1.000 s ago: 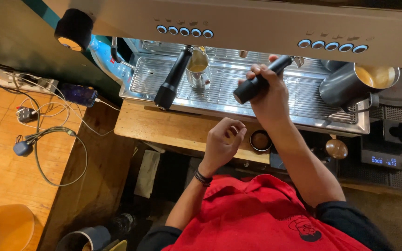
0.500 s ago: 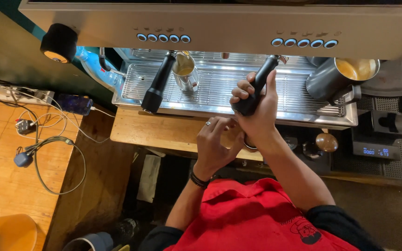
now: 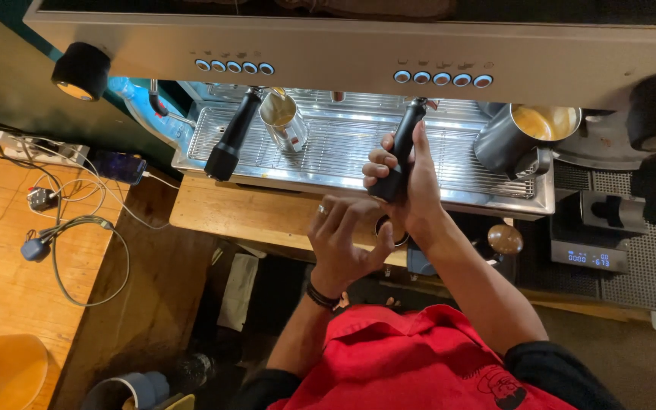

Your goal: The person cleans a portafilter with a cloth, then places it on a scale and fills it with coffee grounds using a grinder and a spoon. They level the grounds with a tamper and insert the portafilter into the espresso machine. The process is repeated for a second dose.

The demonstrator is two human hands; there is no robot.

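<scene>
A small black scale [image 3: 588,254] sits on the dark mat to the right of the coffee machine, below a black block. Its front carries a narrow screen [image 3: 588,259] with pale blue glowing digits on black. The small steel jug [image 3: 282,121] on the machine's drip tray bears a white label [image 3: 294,141] with a touch of red, low on its side. A dark phone [image 3: 119,167] lies on the wooden desk at left, its screen faintly blue.

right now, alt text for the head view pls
Seen from above, a person's right hand grips a black portafilter handle at an espresso machine, left hand open beside it. A second portafilter and two steel jugs sit on the drip tray.
</scene>
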